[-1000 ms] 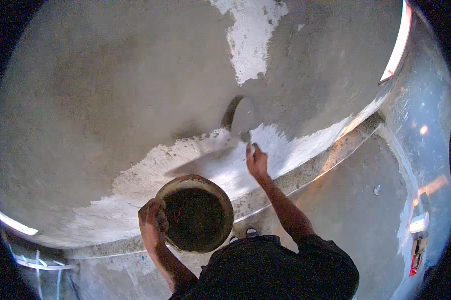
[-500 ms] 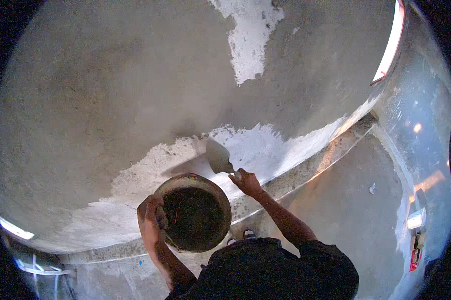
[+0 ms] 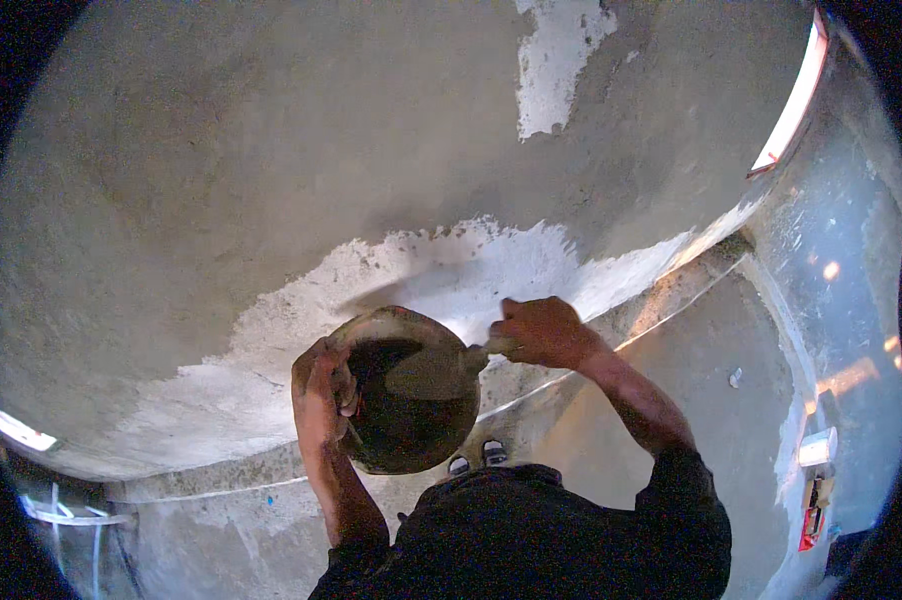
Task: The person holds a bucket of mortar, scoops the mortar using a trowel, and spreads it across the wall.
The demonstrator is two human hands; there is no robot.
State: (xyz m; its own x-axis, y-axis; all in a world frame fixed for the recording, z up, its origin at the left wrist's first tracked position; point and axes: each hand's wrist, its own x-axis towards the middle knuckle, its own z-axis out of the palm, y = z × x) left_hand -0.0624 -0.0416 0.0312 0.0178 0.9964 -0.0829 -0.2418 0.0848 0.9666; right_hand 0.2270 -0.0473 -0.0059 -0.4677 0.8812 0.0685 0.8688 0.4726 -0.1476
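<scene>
My left hand (image 3: 323,392) is closed on the left rim of a round, dirty bucket (image 3: 379,324), its thumb side turned inward over the edge. Inside, the bucket is dark, and how much it holds is hard to make out. In my right hand (image 3: 543,332) is the handle of a trowel (image 3: 427,372), whose blade lies across the bucket's mouth, over its right part. Just beyond both hands stands a wall with grey plaster (image 3: 221,190) and a bare whitish band (image 3: 521,258) low down. A second whitish patch (image 3: 551,75) shows higher up.
A concrete ledge (image 3: 221,484) runs along the wall's foot. My sandalled feet (image 3: 493,453) stand on the grey floor (image 3: 671,420). At the right are a white container (image 3: 817,447) and a red object (image 3: 809,528); a pale frame (image 3: 76,518) stands at lower left.
My right hand has drawn the trowel back from the wall, and its blade is now over the bucket. The bucket and my left hand appear slightly higher and further right.
</scene>
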